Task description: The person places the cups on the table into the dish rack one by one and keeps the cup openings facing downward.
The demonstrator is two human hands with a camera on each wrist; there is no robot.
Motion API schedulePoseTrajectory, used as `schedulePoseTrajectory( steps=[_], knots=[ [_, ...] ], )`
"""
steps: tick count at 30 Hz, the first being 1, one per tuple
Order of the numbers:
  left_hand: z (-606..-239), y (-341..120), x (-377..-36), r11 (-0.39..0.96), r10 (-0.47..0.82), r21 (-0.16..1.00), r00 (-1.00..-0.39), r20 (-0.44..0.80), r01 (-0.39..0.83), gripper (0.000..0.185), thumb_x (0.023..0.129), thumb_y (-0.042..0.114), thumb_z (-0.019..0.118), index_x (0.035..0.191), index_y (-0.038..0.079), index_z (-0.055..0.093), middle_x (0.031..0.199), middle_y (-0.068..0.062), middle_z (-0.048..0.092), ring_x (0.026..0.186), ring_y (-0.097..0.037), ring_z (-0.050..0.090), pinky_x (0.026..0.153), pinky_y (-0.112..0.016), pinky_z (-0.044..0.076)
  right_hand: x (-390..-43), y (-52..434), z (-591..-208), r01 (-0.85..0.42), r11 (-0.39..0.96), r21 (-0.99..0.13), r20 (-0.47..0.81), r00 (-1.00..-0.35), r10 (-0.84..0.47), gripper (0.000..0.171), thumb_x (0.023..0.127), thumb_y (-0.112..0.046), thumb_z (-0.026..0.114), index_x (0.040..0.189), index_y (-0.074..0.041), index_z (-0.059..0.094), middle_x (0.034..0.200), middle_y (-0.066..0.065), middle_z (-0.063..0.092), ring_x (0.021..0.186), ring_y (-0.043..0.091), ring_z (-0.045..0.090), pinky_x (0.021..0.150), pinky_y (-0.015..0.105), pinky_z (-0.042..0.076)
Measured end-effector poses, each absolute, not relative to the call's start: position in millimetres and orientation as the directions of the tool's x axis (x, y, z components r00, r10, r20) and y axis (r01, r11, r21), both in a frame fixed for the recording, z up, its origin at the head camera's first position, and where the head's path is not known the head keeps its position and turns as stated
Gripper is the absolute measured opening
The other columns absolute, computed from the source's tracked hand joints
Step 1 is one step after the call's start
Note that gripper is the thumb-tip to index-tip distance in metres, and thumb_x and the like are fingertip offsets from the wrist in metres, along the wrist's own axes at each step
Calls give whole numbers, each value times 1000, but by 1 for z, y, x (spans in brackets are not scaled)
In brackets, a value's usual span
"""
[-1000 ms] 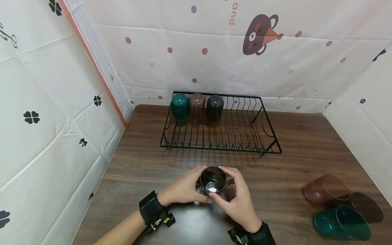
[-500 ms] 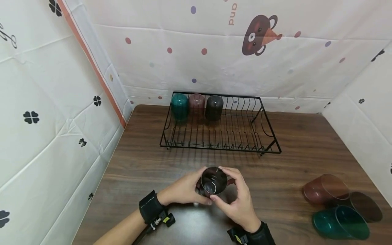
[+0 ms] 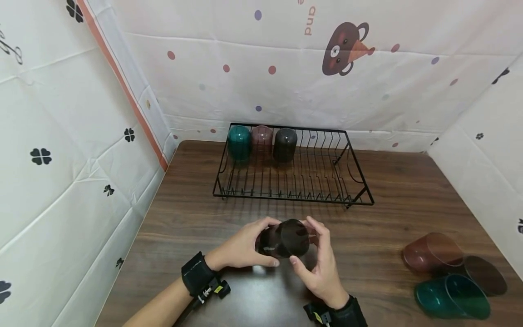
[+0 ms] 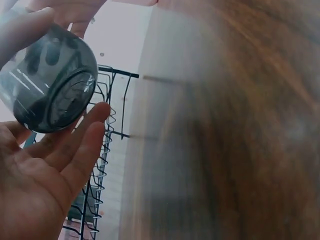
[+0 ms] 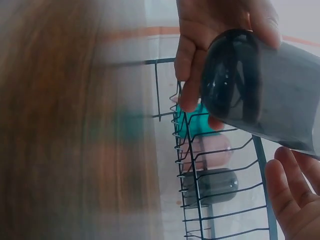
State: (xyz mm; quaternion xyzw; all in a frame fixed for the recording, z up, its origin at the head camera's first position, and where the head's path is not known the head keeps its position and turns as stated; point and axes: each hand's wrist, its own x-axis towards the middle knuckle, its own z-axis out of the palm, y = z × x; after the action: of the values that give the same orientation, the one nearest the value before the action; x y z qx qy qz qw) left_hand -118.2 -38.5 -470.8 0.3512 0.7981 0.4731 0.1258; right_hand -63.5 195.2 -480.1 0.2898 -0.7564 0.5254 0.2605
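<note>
A dark smoky see-through cup (image 3: 286, 238) is held just above the table, tipped on its side. My left hand (image 3: 261, 244) wraps its base end, and my right hand (image 3: 305, 243) pinches the rim end between thumb and fingers. In the left wrist view the cup (image 4: 52, 87) shows its base above my left palm (image 4: 40, 185). The right wrist view shows the cup (image 5: 260, 90) with left fingers (image 5: 192, 60) on it and right fingertips (image 5: 290, 200) below.
A black wire dish rack (image 3: 294, 198) stands at the back of the wooden table (image 3: 196, 218). Inside it, upside down, are a teal cup (image 3: 239, 142), a pink cup (image 3: 262, 138) and a dark cup (image 3: 284, 144). At the right lie a reddish cup (image 3: 433, 252), a dark cup (image 3: 486, 274) and a teal cup (image 3: 451, 297). White sheets close in three sides.
The cup stood mouth-up between both hands; now it is tipped onto its side and raised slightly. Both hands kept hold and turned with it.
</note>
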Motion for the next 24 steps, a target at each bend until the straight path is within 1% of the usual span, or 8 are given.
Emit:
schedulePoseTrajectory(
  steps=[2, 5, 8, 13, 19, 24],
  knots=[
    [-471, -39, -118, 292, 679, 845, -720, 146, 448, 77, 80, 38, 88, 143, 42, 43, 132, 13, 60, 114, -6, 60, 98, -32, 49, -63, 195, -480, -708, 279, -649, 694, -701, -164, 82, 86, -20, 75, 149, 11, 32, 135, 22, 52, 119, 23, 53, 86, 26, 46],
    [-471, -40, -119, 285, 673, 840, -721, 168, 461, 76, 80, 43, 87, 143, 42, 43, 132, 14, 60, 114, -6, 60, 99, -32, 49, -62, 195, -479, -701, 277, -657, 689, -708, -158, 82, 83, -14, 73, 150, 11, 33, 134, 21, 52, 119, 23, 53, 86, 27, 46],
    [-472, -41, -120, 262, 661, 836, -720, 208, 482, 77, 80, 41, 87, 144, 40, 44, 135, 13, 58, 116, -7, 59, 99, -34, 49, -62, 195, -478, -694, 280, -663, 683, -714, -153, 80, 81, -10, 70, 150, 9, 35, 133, 21, 53, 119, 23, 53, 85, 27, 46],
    [-471, -42, -121, 201, 647, 837, -711, 277, 509, 77, 81, 34, 87, 146, 34, 46, 140, 9, 55, 120, -12, 58, 99, -34, 50, -62, 195, -477, -687, 295, -665, 676, -721, -154, 77, 81, -9, 67, 150, 7, 39, 132, 19, 54, 117, 22, 53, 85, 27, 46],
    [-471, -44, -123, 140, 636, 842, -699, 326, 521, 78, 81, 34, 87, 148, 24, 48, 138, 4, 55, 120, -15, 57, 98, -35, 51, -60, 195, -475, -686, 302, -661, 671, -722, -171, 75, 83, -11, 65, 151, 6, 40, 134, 19, 53, 116, 23, 52, 85, 27, 46],
    [-469, -46, -123, 90, 615, 836, -691, 381, 542, 80, 78, 30, 89, 147, 25, 49, 135, 2, 56, 119, -17, 58, 96, -35, 53, -59, 195, -474, -672, 294, -680, 651, -737, -179, 75, 82, -9, 63, 151, 6, 38, 135, 16, 52, 115, 22, 53, 86, 27, 47]
  ],
)
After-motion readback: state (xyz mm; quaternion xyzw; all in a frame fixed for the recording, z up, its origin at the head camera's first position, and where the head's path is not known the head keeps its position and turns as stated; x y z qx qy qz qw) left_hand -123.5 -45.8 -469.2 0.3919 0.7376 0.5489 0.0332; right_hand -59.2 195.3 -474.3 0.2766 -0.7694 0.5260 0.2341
